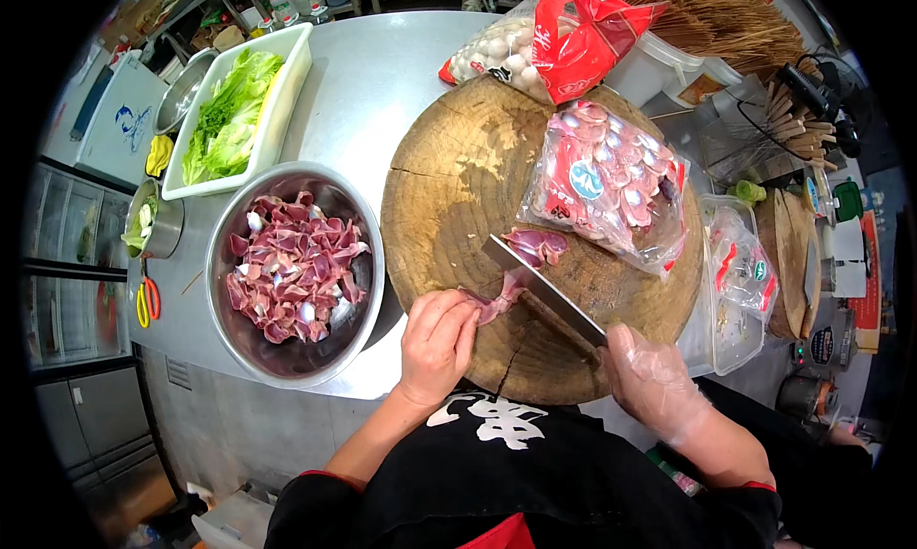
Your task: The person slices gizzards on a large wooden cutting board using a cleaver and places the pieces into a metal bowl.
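On a round wooden chopping block [444, 212], my left hand [438, 341] pinches the end of a strip of dark red meat [501, 300], which looks like gizzard. My right hand [648, 373], in a clear plastic glove, grips a cleaver [548, 291] whose blade lies across that strip. Another piece of meat [537, 246] rests just beyond the blade. An open plastic bag of raw meat pieces [612, 180] lies on the block's right part. To the left, a steel bowl [218, 262] holds many cut meat pieces [297, 270].
A white tray [297, 83] of lettuce stands at the back left, near scissors [148, 298] and a small steel pot [170, 227]. A bag of white balls [512, 48] overlaps the block's far edge. Bundled skewers [716, 19] and a clear plastic container [738, 341] are at right.
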`<state>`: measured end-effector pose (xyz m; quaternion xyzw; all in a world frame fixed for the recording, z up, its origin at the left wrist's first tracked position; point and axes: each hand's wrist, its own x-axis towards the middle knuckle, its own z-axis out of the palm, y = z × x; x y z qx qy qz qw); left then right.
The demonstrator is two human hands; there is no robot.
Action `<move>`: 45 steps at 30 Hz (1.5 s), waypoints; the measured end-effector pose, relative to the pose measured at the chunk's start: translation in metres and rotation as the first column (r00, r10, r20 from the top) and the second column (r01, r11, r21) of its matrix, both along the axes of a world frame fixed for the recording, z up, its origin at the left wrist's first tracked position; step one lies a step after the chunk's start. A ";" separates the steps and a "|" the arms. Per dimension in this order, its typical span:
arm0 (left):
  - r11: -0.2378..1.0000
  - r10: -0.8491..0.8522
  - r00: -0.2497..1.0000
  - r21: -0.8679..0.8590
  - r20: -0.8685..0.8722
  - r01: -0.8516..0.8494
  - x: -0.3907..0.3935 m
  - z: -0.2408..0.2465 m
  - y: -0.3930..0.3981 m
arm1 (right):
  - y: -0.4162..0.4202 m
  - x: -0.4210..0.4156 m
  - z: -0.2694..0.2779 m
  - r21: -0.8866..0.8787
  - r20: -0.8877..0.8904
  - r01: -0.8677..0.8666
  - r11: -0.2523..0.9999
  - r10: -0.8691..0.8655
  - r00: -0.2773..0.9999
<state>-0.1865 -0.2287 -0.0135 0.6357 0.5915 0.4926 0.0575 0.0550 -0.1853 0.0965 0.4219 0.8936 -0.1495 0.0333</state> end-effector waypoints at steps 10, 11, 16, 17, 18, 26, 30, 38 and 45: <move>1.000 -0.014 0.999 0.007 -0.033 0.015 -0.001 -0.001 0.001 | -0.005 -0.011 0.012 -0.050 0.048 -0.096 0.994 0.099 0.994; 1.000 -0.020 0.999 0.010 -0.035 0.021 -0.001 -0.002 0.001 | -0.005 -0.012 0.011 -0.055 0.067 -0.101 0.993 0.105 0.992; 0.999 -0.047 0.998 -0.023 -0.045 0.046 -0.001 0.004 0.003 | -0.001 -0.002 0.002 -0.057 0.118 -0.050 0.997 0.057 0.991; 0.999 -0.042 0.998 -0.027 -0.050 0.041 -0.002 0.004 0.003 | 0.001 0.002 0.000 -0.066 0.103 -0.020 0.998 0.027 0.994; 0.999 -0.040 0.998 -0.033 -0.044 0.038 -0.001 0.003 0.002 | 0.004 0.007 -0.001 -0.058 0.080 -0.024 0.998 0.029 0.996; 0.999 0.013 0.999 -0.031 -0.032 -0.014 0.001 -0.001 -0.001 | 0.001 0.026 -0.001 -0.011 0.121 0.071 0.997 -0.069 0.990; 0.999 0.019 0.999 -0.045 -0.050 -0.021 0.002 0.000 0.000 | -0.001 0.027 -0.004 0.037 0.088 0.069 0.997 -0.072 0.994; 0.986 -0.090 0.978 -0.155 -0.186 0.062 0.008 0.020 0.006 | -0.008 0.026 0.003 0.037 0.046 0.026 0.999 -0.028 0.999; 0.988 -0.040 0.964 -0.152 -0.262 0.000 0.007 0.007 0.013 | 0.002 -0.001 0.034 -0.430 0.500 0.255 0.866 -0.006 0.866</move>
